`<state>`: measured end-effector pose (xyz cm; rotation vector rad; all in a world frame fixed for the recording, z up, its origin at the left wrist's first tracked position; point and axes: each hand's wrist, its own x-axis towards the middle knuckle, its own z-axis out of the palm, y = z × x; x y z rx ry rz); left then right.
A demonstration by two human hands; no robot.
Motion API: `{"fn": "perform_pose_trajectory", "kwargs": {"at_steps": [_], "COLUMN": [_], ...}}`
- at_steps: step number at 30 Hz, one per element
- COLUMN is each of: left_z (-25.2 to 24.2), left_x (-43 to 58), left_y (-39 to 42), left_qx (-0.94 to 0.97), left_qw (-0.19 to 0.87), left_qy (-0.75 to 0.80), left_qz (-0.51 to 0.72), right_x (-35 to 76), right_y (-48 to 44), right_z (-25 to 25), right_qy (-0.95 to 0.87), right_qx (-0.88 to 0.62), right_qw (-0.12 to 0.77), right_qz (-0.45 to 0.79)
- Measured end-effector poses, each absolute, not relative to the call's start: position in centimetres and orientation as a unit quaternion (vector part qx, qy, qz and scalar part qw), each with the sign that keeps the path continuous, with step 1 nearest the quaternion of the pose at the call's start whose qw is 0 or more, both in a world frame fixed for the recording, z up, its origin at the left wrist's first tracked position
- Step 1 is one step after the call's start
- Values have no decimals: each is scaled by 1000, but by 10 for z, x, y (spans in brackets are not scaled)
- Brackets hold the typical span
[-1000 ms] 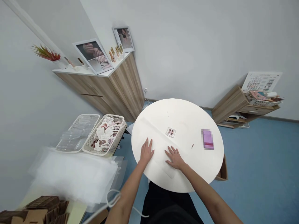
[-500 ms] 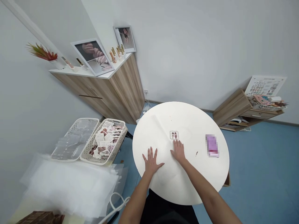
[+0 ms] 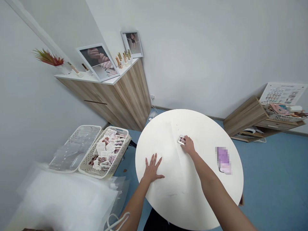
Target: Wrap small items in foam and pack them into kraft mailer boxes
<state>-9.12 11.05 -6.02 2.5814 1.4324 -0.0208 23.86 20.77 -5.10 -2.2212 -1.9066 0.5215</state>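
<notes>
My right hand (image 3: 189, 145) rests its fingertips on a small clear plastic pack of press-on nails (image 3: 182, 140), gripping it against the round white table (image 3: 166, 134). My left hand (image 3: 152, 168) lies flat on the tabletop with its fingers spread, touching nothing else. A thin transparent plastic sheet (image 3: 179, 179) seems to lie under the hands. To the right of my right forearm lies a pink and purple item (image 3: 223, 159), pixelated and unidentifiable.
Left of the table stand a white basket of nail packs (image 3: 104, 152) and a basket of transparent bags (image 3: 74, 149), with a pile of plastic sheets (image 3: 64, 199) nearer me. A wooden cabinet (image 3: 127, 96) stands behind, and a low wooden shelf unit (image 3: 255, 120) stands right.
My right hand has moved forward onto the pack, which has turned slightly and shifted away from me. My left hand has barely moved. The view has tilted a little.
</notes>
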Motion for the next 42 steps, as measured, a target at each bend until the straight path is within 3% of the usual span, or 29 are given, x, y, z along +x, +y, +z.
{"fn": "perform_pose_trajectory", "kwargs": {"at_steps": [8, 15, 22, 33, 37, 42], "left_z": [-40, -32, -39, -24, -19, -1], "left_x": [-86, -92, -104, -95, -100, -106], "left_y": [130, 68, -3, 12, 8, -1], "left_qx": [890, 873, 887, 862, 873, 875], "left_qw": [120, 157, 201, 245, 267, 298], "left_qy": [439, 457, 411, 426, 393, 371], "left_qz": [-22, 59, 59, 121, 109, 89], "right_x": [221, 160, 129, 139, 147, 150], "right_y": [164, 91, 58, -22, -49, -49], "right_z": [-32, -21, -30, -12, -14, 0], "right_qy": [-693, -783, -785, -793, -792, -772], "right_qx": [-662, -548, -548, -553, -563, -576], "right_qw": [232, 192, 119, 120, 77, 91], "right_qz": [166, 223, 263, 227, 222, 252]}}
